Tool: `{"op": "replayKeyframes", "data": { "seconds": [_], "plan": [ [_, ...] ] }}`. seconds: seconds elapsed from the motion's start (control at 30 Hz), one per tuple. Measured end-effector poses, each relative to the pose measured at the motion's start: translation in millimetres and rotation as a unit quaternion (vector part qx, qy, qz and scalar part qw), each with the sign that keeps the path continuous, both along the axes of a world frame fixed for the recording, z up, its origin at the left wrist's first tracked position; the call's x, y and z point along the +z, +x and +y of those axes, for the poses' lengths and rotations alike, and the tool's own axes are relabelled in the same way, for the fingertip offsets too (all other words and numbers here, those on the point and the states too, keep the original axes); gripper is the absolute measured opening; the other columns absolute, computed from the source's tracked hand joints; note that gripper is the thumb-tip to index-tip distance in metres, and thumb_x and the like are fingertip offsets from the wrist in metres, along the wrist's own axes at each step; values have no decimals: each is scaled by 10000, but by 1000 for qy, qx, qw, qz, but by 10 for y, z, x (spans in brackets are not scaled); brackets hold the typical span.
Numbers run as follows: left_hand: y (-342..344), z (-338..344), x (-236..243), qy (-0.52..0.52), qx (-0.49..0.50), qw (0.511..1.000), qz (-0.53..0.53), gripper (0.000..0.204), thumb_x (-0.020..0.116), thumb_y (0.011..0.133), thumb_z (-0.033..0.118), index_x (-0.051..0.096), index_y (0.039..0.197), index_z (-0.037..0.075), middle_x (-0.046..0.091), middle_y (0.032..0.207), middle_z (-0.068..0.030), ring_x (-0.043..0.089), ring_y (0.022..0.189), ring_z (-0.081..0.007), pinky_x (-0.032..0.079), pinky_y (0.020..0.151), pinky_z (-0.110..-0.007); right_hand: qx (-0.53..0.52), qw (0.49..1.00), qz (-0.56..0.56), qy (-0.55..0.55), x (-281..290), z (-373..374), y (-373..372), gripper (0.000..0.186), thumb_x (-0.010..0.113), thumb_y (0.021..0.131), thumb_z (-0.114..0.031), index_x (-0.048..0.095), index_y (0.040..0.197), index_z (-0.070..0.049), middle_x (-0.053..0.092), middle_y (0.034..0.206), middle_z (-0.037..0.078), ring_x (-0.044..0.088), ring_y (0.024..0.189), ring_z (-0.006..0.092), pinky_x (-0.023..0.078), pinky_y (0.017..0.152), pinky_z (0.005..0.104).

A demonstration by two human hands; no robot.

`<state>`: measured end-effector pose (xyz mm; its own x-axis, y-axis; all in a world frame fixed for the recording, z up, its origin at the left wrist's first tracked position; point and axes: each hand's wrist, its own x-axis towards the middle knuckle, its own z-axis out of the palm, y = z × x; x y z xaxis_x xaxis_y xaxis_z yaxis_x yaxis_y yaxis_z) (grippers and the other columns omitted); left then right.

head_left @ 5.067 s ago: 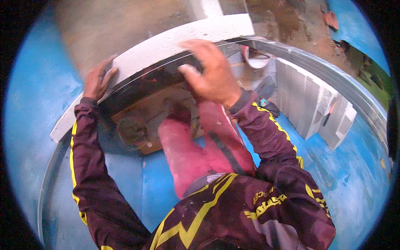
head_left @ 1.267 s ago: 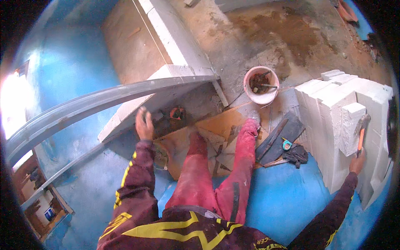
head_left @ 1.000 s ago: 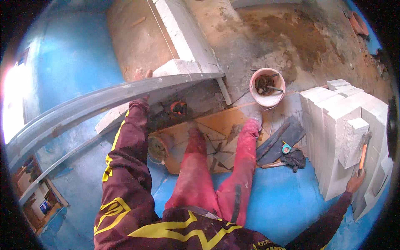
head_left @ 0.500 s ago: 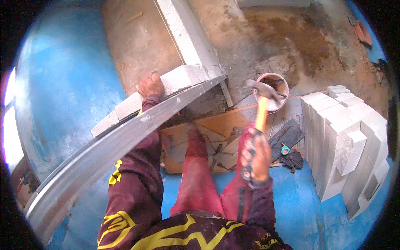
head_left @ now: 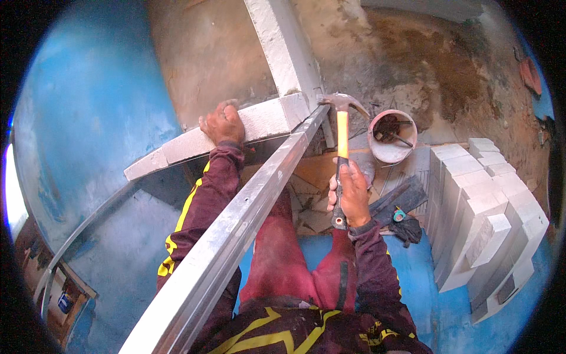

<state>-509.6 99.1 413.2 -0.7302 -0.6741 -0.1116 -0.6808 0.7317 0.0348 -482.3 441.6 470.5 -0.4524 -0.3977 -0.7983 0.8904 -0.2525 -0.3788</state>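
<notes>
"Holding the hammer (head_left: 342, 131) is the right hand (head_left: 355, 190), just right of the middle of the frame, its fingers closed round the dark lower grip."

"Which way does the hammer lie from those fingers?"

"Upward. Its long axis runs almost straight up the frame, head uppermost, claw curving to the right and striking face turned left."

"And the white block (head_left: 264, 121)?"

"Left of the head, in the upper middle of the frame. Its long axis slants, climbing gently from left to right, so its right end comes nearest the hammer. I see a small gap between them."

"Which hand is nearer the block?"

"The left hand (head_left: 224, 123), easily: it is on it, fingers bent over the upper edge. Whether they clasp it or only rest there, I can't tell."

"Something runs between the two hands."

"A metal beam (head_left: 221, 239), slanting from the bottom edge, left of centre, up towards the hammer's head and crossing in front of the left sleeve (head_left: 194, 209)."

"Does the head touch the beam?"

"They meet in view near the beam's upper end; contact itself I can't judge."
</notes>
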Motion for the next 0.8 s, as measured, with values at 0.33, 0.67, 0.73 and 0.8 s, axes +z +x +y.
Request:
{"op": "replayKeyframes", "data": {
  "seconds": [0.33,0.67,0.73,0.8],
  "plan": [
    [44,6,-9,-14,-9,1000,10,362,436,894,297,768,995,195,716,977,-180,638,1017,-346,208,1164,-551,63,998,8,23,-73,-140,-25,344,473,1061,-340,485,1289,-82,532,729,1,494,459,76,451,378,263],
    [58,-47,-7,11,2,1000,-29,377,431,897,304,769,1016,188,714,1004,-188,626,1062,-342,206,1164,-548,-227,967,89,71,57,-16,-154,261,455,1063,-325,468,1167,-87,500,713,32,488,449,118,468,366,290],
    [54,-49,-18,0,4,1000,-16,381,428,899,306,768,1019,185,714,1018,-188,625,1068,-341,207,1165,-544,-262,959,65,84,71,-32,-168,244,452,1061,-319,459,1151,-92,495,710,35,488,445,119,468,361,297],
    [50,-51,-32,-28,2,999,-22,386,425,899,304,767,1024,176,713,1021,-194,627,1064,-344,204,1168,-541,-240,963,44,113,67,-54,-186,208,454,1054,-302,421,1120,-108,478,691,26,485,441,116,467,362,307]
  ]
}}
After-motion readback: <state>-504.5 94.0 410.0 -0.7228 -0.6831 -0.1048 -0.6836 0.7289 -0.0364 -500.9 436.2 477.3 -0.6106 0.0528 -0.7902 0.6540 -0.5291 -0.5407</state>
